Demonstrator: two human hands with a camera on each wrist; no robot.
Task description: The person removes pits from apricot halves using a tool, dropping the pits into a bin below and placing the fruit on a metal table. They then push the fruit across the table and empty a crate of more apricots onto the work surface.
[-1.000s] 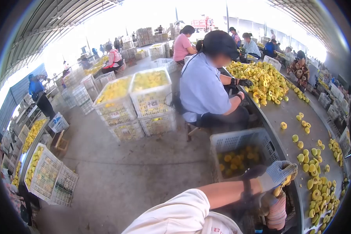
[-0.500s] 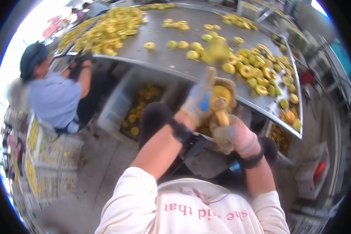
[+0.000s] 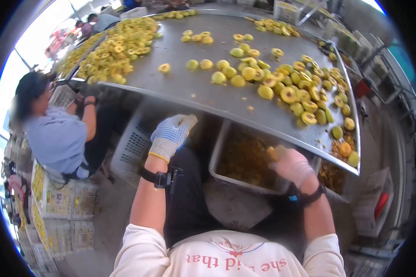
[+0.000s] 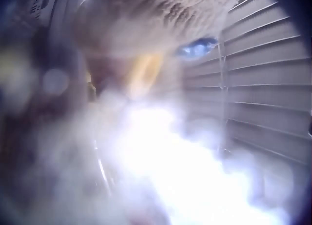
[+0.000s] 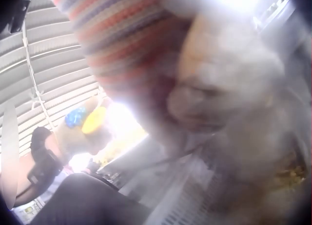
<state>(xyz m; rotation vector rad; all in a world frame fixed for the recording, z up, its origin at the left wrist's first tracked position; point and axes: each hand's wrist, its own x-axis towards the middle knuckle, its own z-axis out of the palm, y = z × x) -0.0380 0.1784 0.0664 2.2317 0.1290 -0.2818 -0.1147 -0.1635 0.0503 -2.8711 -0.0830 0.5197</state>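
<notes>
My left hand (image 3: 173,134), in a pale glove with blue dots, is raised in front of the table's near edge. Its curled fingers hold a yellow fruit half (image 5: 95,120), seen cut side out in the right wrist view and blurred in the left wrist view. My right hand (image 3: 292,165), in a pink-and-grey striped glove, is over a grey crate (image 3: 212,164) of brownish-yellow scraps. It grips a small tool with a yellowish handle (image 3: 272,153); the rest of the tool is hidden or blurred. Halved fruits (image 3: 289,94) lie on the metal table (image 3: 180,78).
A raised metal rim (image 3: 208,111) borders the table. At left, a person in a blue shirt (image 3: 60,134) sits beside a big heap of fruit halves (image 3: 120,48). A pale slotted crate (image 3: 127,147) is below the table; stacked crates (image 3: 64,196) stand behind that person.
The view swings down to the table. My hands, together around a fruit half and the tool half a second ago, are apart: left to the left, right over the crate. A blurred airborne fruit is gone.
</notes>
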